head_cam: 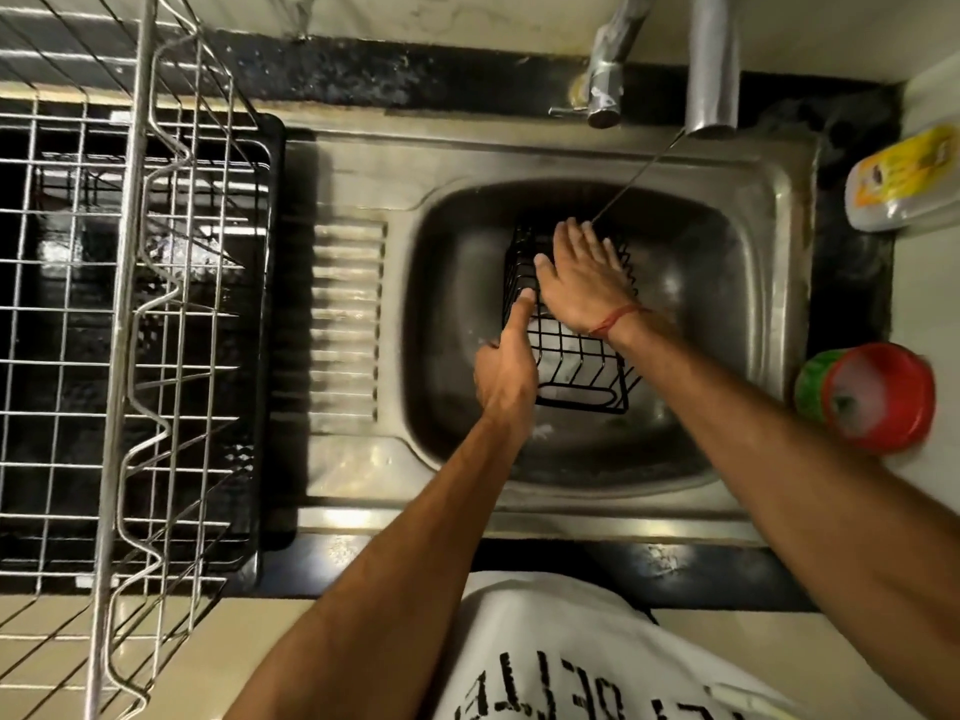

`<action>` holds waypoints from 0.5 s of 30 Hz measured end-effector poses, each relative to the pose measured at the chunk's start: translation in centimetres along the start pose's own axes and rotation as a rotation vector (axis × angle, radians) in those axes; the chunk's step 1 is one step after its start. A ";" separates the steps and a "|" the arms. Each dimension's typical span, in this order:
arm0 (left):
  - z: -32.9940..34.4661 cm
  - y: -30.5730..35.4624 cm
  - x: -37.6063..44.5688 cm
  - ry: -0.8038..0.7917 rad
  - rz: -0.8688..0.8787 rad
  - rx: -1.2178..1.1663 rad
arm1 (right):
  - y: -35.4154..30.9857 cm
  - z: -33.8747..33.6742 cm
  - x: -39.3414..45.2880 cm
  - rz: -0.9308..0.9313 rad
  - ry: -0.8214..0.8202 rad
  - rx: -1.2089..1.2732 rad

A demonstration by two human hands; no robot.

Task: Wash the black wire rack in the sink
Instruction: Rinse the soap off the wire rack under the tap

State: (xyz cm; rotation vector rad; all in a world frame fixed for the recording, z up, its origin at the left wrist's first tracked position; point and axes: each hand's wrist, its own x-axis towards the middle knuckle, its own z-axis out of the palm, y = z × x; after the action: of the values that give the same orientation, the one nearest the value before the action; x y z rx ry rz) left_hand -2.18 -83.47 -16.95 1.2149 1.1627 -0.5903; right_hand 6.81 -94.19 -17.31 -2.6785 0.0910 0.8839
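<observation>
Steel surrounds the work: a stainless-steel sink [769, 210] with a ribbed draining board on its left side, set into a black stone counter [363, 75]. Left of the sink a silver wire dish rack [130, 314] stands over a black plastic tray [270, 356]. At the back, a chrome tap [605, 80] and a thicker steel spout [712, 70] reach over the basin, and a thin stream of water [639, 174] slants down from the spout toward the fingers of the right hand. On the counter to the right lie a yellow-and-grey plastic bottle [904, 179] and a red round tub with soapy foam in it [878, 397], a green object just behind it. A white shirt with black letters [561, 652] fills the lower edge.

Inside the basin sits the black wire rack [576, 356], a box-shaped basket of thin bars, with something pale showing through its mesh. The left hand [506, 366] grips the rack's left side, thumb stretched up along the top edge and the other fingers curled out of sight below. The right hand [576, 278], a red thread round its wrist, lies flat on the rack's far part, fingers straight and close together, pressing rather than grasping. The hands almost touch at the left thumb tip.
</observation>
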 end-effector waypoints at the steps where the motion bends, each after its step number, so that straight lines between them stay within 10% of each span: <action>1: 0.1 -0.3 -0.2 0.013 0.010 0.017 | -0.3 0.2 0.0 0.029 0.019 0.031; 15: -1.2 0.4 -1.7 0.073 0.313 0.136 | -0.7 -0.2 -3.6 0.008 0.068 0.417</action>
State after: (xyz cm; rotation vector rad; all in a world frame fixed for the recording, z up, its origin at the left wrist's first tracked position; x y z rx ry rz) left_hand -2.92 -82.61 -15.15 1.5111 0.9776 -0.3961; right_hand 4.13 -93.69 -14.86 -2.3180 0.2707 0.6873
